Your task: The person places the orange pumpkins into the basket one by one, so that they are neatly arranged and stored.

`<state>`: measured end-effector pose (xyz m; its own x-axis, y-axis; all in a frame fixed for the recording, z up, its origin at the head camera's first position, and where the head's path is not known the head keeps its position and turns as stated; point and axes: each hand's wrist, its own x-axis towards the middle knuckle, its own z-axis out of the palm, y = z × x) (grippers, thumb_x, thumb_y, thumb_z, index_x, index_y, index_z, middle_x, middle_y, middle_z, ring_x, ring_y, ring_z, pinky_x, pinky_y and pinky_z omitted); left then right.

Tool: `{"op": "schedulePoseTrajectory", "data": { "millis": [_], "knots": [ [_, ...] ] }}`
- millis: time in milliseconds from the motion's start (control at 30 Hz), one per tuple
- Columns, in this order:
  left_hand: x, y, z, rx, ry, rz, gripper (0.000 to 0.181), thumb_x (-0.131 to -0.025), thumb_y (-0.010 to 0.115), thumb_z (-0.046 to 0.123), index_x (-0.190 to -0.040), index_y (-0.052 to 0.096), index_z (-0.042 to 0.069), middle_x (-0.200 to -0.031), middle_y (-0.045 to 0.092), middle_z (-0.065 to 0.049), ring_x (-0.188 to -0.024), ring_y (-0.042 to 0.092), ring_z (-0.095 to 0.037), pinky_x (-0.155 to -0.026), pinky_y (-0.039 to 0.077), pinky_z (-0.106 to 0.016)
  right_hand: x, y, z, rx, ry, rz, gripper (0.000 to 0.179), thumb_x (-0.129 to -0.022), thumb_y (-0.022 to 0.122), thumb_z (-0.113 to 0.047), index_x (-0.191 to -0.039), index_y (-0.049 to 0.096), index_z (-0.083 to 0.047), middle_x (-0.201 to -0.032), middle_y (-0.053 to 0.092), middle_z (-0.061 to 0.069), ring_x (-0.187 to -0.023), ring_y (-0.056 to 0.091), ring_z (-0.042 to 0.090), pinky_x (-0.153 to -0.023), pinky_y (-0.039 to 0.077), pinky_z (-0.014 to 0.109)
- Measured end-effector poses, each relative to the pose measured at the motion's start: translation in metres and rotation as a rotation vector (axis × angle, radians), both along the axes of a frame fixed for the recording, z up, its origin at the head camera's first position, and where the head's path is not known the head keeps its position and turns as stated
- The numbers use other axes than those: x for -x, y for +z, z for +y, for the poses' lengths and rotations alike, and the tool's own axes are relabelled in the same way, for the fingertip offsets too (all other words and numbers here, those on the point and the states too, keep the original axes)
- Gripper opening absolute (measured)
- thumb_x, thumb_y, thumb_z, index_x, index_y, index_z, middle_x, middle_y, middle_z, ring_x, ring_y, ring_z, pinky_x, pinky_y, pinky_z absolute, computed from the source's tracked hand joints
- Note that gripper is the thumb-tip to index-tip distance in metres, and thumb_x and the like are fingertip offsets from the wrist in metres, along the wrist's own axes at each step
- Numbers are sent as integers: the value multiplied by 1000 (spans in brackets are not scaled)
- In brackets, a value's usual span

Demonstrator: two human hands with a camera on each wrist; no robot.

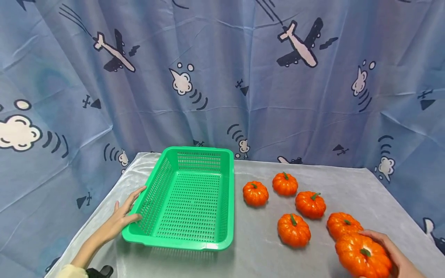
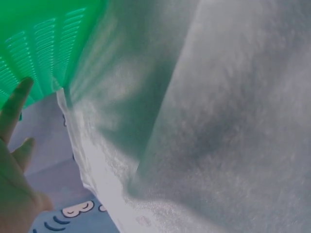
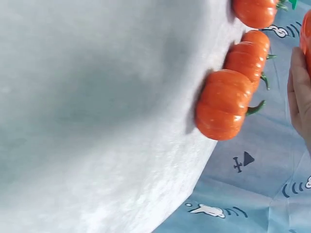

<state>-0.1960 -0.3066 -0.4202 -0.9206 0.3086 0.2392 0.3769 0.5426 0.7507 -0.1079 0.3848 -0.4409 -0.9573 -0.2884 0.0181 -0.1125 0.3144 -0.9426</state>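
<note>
Five pumpkins [image 1: 293,231] on table [image 1: 257,251], 3 o'clock of green basket [image 1: 174,244]. Hands apart: left hand [image 1: 117,222] straight-fingered against basket's 9 o'clock side; right hand [image 1: 396,253] grips sixth pumpkin [image 1: 356,256].

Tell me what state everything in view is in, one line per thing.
Basket: upright, empty
Nearest pumpkin: held
Five other pumpkins: resting unheld, apart from the basket
Left grip: spread, touching the basket
Right grip: holding the nearest pumpkin
Table: covered with cloth
Curtain: hanging, creased

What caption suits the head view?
Left hand on green basket, right hand holding orange pumpkin; five more pumpkins on table.
</note>
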Motion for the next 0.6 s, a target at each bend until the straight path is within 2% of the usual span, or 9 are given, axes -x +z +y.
{"op": "schedulePoseTrajectory", "data": {
  "millis": [100, 133, 167, 200, 333, 400, 433, 533, 600],
  "knots": [
    [0, 1, -1, 10, -4, 10, 77, -84, 58, 12, -152, 23, 17, -150, 23, -32, -123, 33, -62, -96, -20, -71, -1, 21, -11, -236, -99, -109, 68, -89, 66, -10, -131, 27, -48, -118, 42, -23, -94, 51, -3, -74, 52, 25],
    [0, 1, -1, 9, -7, 12, 77, -84, 58, 12, -152, 23, 16, -150, 24, -32, -123, 34, -61, -96, -20, -71, -1, 27, -15, -292, -134, -115, 68, -88, 67, -12, -129, 27, -48, -117, 41, -23, -92, 50, -4, -73, 52, 25],
    [1, 1, 0, 9, -12, 13, 77, -84, 58, 11, -152, 23, 16, -150, 24, -32, -122, 35, -61, -96, -20, -71, -1, 32, -18, -334, -168, -114, 67, -88, 69, -13, -128, 27, -48, -115, 40, -24, -90, 49, -5, -71, 51, 24],
    [1, 1, 0, 8, -15, 13, 77, -84, 59, 11, -152, 23, 16, -149, 25, -32, -122, 36, -61, -96, -20, -71, 0, 36, -20, -368, -184, -40, 69, -85, 71, -10, -130, 30, -42, -116, 40, -24, -91, 48, -8, -70, 51, 22],
    [0, 0, 0, 6, -22, 4, 77, -84, 59, 12, -152, 23, 16, -149, 25, -32, -120, 39, -60, -96, -20, -71, 8, 45, -20, -354, -180, 228, 78, -73, 77, 6, -132, 38, -26, -118, 43, -31, -96, 46, -12, -68, 48, 15],
    [0, 0, 0, 9, -22, 1, 77, -85, 58, 12, -152, 22, 16, -149, 24, -33, -119, 40, -60, -96, -20, -71, 14, 47, -16, -324, -160, 299, 81, -69, 76, 12, -134, 40, -18, -120, 47, -30, -99, 47, -11, -68, 48, 15],
    [1, 0, -1, 12, -21, -1, 77, -85, 58, 13, -153, 22, 17, -149, 24, -33, -119, 40, -61, -96, -20, -71, 16, 49, -13, -309, -158, 294, 82, -69, 75, 13, -136, 40, -20, -120, 48, -29, -98, 48, -9, -68, 49, 16],
    [2, 1, -2, 19, -19, -1, 77, -85, 57, 13, -153, 21, 17, -150, 22, -33, -120, 37, -62, -96, -21, -70, 21, 54, -5, -272, -174, 177, 79, -77, 72, 9, -136, 40, -32, -116, 47, -30, -94, 50, -6, -67, 52, 20],
    [2, 2, -3, 23, -20, 3, 77, -86, 57, 12, -153, 20, 16, -150, 21, -33, -120, 35, -63, -96, -21, -70, 26, 60, -1, -258, -194, 113, 75, -81, 70, 6, -136, 39, -35, -114, 46, -30, -91, 52, -3, -67, 53, 24]
  ]
}}
